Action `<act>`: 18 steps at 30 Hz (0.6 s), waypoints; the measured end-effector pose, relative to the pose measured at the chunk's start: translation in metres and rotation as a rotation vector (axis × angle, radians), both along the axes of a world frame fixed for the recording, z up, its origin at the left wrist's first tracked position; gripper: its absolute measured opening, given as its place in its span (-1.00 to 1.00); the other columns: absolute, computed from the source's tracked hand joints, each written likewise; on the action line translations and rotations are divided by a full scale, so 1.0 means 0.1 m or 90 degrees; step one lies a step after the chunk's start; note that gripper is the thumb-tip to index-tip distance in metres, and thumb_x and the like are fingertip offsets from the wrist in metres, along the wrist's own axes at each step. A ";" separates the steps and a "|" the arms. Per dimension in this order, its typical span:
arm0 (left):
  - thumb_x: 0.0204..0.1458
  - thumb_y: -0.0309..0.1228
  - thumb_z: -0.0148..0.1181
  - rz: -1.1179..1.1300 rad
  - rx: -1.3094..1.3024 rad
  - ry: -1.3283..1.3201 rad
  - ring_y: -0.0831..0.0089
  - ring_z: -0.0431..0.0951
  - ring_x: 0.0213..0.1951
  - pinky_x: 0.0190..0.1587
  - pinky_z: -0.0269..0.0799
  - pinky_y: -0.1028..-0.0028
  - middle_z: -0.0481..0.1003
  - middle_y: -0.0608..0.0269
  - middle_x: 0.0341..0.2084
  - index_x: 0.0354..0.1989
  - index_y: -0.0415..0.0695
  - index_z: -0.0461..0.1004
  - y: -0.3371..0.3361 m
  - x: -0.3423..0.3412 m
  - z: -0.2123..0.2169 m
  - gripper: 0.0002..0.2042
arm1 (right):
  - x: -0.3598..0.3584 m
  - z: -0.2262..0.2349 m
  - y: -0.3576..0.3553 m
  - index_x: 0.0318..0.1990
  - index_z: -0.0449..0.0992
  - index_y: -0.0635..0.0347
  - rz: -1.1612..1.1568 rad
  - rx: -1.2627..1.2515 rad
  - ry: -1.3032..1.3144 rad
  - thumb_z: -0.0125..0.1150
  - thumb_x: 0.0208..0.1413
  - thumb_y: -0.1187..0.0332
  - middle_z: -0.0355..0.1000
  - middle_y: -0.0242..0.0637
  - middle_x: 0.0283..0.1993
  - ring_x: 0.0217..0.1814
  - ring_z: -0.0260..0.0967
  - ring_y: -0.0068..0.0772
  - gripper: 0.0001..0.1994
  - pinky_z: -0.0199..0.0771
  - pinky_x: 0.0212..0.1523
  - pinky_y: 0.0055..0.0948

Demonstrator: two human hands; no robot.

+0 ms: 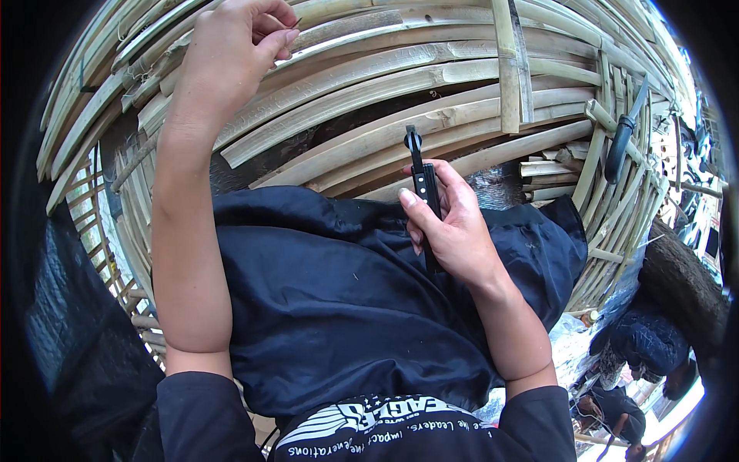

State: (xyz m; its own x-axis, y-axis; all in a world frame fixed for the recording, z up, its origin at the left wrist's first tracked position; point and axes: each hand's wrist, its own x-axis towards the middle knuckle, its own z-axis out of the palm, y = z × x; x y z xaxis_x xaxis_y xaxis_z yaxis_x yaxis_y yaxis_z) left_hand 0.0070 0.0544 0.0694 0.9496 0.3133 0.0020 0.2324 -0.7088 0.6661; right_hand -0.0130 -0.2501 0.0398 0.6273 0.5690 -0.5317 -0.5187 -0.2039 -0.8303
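Upright in my right hand (450,219), fingers wrapped round it, is a slim hand tool (423,181) with a black handle and pale rivets. Its narrow dark head has a rounded bulge near the tip; I cannot tell the exact kind. My left hand (250,35) is raised at the upper left over the bamboo strips (339,100). Thumb and fingertips pinch together there, with a tiny dark bit at their tips too small to name. Dark blue, shiny cloth (331,269) covers my lap below both hands.
A black-handled knife (622,142) rests against the bamboo at the right. Two upright bamboo pieces (508,69) cross the long strips near the top. Short cut pieces (548,169) lie stacked right of centre. A thick log (685,273) and dark bundled cloth (647,339) are farther right.
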 end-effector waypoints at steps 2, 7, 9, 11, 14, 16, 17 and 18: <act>0.14 -0.50 0.27 0.031 -0.013 0.011 0.43 0.66 -0.35 -0.29 0.56 0.44 0.63 0.07 -0.40 -0.15 -0.31 0.58 -0.17 0.03 0.13 -0.84 | 0.00 -0.01 0.00 0.06 0.31 0.30 0.001 -0.009 0.006 0.25 0.31 0.38 0.35 -0.46 -0.40 -0.53 0.30 -0.73 -0.69 0.35 -0.61 -0.63; 0.11 -0.65 0.19 0.032 -0.028 -0.042 0.43 0.65 -0.46 -0.36 0.58 0.49 0.63 0.09 -0.52 -0.28 -0.38 0.55 -0.48 0.01 0.30 -0.94 | 0.00 0.01 0.03 0.11 0.29 0.28 -0.002 -0.040 0.041 0.25 0.31 0.42 0.33 -0.48 -0.39 -0.52 0.27 -0.74 -0.67 0.35 -0.59 -0.64; 0.12 -0.64 0.19 -0.013 -0.052 -0.070 0.47 0.65 -0.42 -0.31 0.60 0.51 0.64 0.11 -0.48 -0.26 -0.39 0.57 -0.44 0.02 0.29 -0.92 | 0.00 -0.01 0.04 0.11 0.29 0.28 0.001 -0.034 0.043 0.24 0.31 0.42 0.33 -0.48 -0.39 -0.53 0.27 -0.74 -0.67 0.34 -0.59 -0.64; 0.13 -0.62 0.20 -0.042 -0.086 -0.076 0.49 0.65 -0.40 -0.28 0.62 0.52 0.65 0.13 -0.46 -0.24 -0.40 0.58 -0.39 0.04 0.28 -0.91 | 0.00 -0.03 0.04 0.11 0.29 0.28 0.002 -0.029 0.045 0.24 0.31 0.43 0.33 -0.48 -0.40 -0.53 0.27 -0.74 -0.68 0.34 -0.59 -0.65; 0.15 -0.60 0.22 -0.047 -0.149 -0.076 0.49 0.66 -0.36 -0.22 0.62 0.53 0.66 0.11 -0.40 -0.19 -0.39 0.62 -0.36 0.07 0.29 -0.87 | 0.00 -0.05 0.04 0.12 0.29 0.28 0.007 -0.033 0.043 0.24 0.31 0.43 0.33 -0.49 -0.42 -0.54 0.26 -0.74 -0.67 0.33 -0.59 -0.65; 0.14 -0.60 0.25 -0.068 -0.140 -0.039 0.47 0.67 -0.34 -0.18 0.63 0.54 0.67 0.09 -0.38 -0.16 -0.35 0.64 -0.35 0.07 0.34 -0.86 | 0.00 -0.04 0.05 0.12 0.29 0.29 0.002 -0.040 0.045 0.24 0.31 0.44 0.33 -0.49 -0.43 -0.55 0.25 -0.74 -0.67 0.32 -0.58 -0.65; 0.14 -0.60 0.26 -0.076 -0.137 -0.028 0.47 0.68 -0.33 -0.16 0.63 0.54 0.67 0.09 -0.37 -0.15 -0.34 0.64 -0.35 0.07 0.35 -0.85 | 0.01 -0.03 0.04 0.12 0.29 0.29 0.001 -0.041 0.045 0.24 0.31 0.44 0.33 -0.49 -0.43 -0.55 0.25 -0.74 -0.67 0.32 -0.58 -0.65; 0.12 -0.60 0.28 -0.072 -0.160 -0.084 0.46 0.68 -0.32 -0.15 0.64 0.54 0.68 0.08 -0.36 -0.15 -0.31 0.66 -0.38 0.06 0.32 -0.86 | 0.01 -0.03 0.03 0.12 0.29 0.29 0.003 -0.039 0.042 0.24 0.31 0.44 0.33 -0.49 -0.43 -0.56 0.25 -0.75 -0.67 0.31 -0.58 -0.65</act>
State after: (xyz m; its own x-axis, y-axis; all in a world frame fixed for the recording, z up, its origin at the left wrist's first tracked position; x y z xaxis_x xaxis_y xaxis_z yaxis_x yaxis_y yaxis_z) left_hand 0.0127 0.0161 0.1009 0.9752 0.2118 0.0640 0.0606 -0.5342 0.8432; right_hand -0.0118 -0.2469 0.0366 0.5867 0.5369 -0.6062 -0.5713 -0.2562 -0.7798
